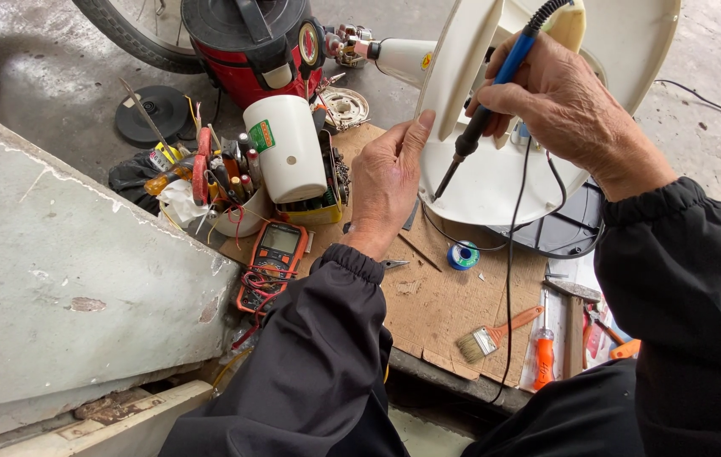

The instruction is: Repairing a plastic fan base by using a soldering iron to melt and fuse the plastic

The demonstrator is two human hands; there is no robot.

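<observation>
One soldering iron (489, 100) (blue handle, tip down) was clamped in the right hand (562, 106), over one white plastic housing (496, 161). Left hand (388, 182) gripped the housing's edge. On the cardboard (437, 300): one solder spool (463, 255), one brush (493, 335), one multimeter (272, 264).

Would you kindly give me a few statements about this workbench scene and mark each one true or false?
1. The right hand holds a blue-handled soldering iron. True.
2. The left hand holds the paintbrush. False: it steadies the white plastic housing; the brush lies on the cardboard.
3. The multimeter lies left of the left forearm. True.
4. The solder spool sits on the white canister. False: it rests on the cardboard.
</observation>
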